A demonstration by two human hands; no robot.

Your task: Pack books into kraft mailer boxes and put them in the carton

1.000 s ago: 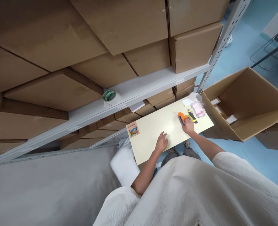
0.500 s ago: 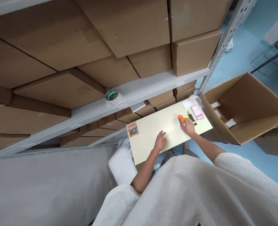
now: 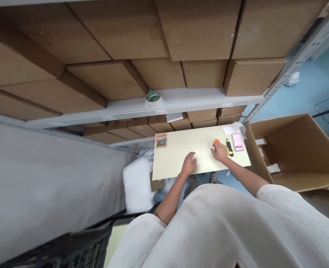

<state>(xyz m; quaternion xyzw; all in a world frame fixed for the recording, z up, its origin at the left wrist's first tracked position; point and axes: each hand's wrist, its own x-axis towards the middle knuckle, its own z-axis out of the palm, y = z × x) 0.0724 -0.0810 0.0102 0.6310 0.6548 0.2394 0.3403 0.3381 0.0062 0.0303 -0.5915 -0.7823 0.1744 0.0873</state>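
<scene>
My right hand (image 3: 219, 152) is on an orange tape dispenser (image 3: 216, 141), with the fingers curled over it. Its orange tip shows past my fingers and part of a yellow ring (image 3: 226, 149) shows beside the hand; the rest is hidden. Just to the right lies a black and yellow utility knife (image 3: 229, 147). My left hand (image 3: 188, 163) is open, fingers loosely bent, above the pale tabletop (image 3: 175, 160) near its front edge, holding nothing. At the table's far left corner lies a flat pink packet with a colourful picture (image 3: 161, 140).
A blurred pink item (image 3: 238, 142) and white paper (image 3: 229, 130) lie at the table's right end. Beside it stands a large open cardboard box (image 3: 300, 149). Behind, a metal shelf (image 3: 186, 96) carries cartons and a tape roll (image 3: 153, 97). A white bundle (image 3: 138, 184) sits at left.
My view has turned, so the table appears more level and more of the left side shows. My right hand now covers more of the orange tape dispenser. My left hand stays over the tabletop.
</scene>
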